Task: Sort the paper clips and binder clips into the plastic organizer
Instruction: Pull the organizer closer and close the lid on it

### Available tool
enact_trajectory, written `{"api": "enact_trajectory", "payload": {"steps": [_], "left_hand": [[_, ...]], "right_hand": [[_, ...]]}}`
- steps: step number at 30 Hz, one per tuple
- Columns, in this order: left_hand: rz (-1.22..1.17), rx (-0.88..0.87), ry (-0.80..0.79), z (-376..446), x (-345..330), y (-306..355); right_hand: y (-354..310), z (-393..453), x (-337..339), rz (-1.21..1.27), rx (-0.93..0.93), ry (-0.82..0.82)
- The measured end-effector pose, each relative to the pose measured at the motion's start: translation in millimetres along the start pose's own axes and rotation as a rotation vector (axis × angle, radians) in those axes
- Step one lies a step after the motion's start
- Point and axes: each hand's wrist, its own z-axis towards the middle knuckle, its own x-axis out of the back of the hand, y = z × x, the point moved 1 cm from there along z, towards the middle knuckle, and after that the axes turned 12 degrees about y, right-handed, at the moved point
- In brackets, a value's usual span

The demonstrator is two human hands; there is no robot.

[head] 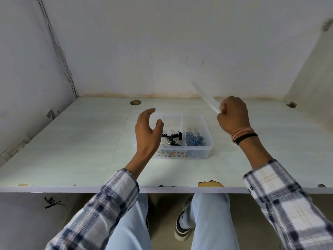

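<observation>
Two compartments of your plastic organizer [207,141] hold binder clips [172,138] and paper clips [195,140]. Your left hand [146,132] hovers spread; your right hand [233,115] grips what looks like a blurred clear lid [205,97].

Binder clips [171,138] left compartment, paper clips [195,140] right.

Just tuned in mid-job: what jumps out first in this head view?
The clear plastic organizer at the middle of the pale desk draws the eye: black binder clips in its left compartment, blue paper clips in its right. The left hand hovers open over its left edge. The right hand is raised and closed on a blurred transparent lid, seen edge-on.
</observation>
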Motion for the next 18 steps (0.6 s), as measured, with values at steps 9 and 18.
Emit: {"api": "enact_trajectory", "payload": {"steps": [9,18], "left_hand": [[0.017,-0.119,-0.054,107.0,24.2,15.0],[-0.259,0.051,-0.008,107.8,44.0,20.0]], "right_hand": [[-67.3,12.5,4.2,0.422,0.406,-0.066],[-26.8,5.1,-31.3,0.336,0.068,0.116]]}}
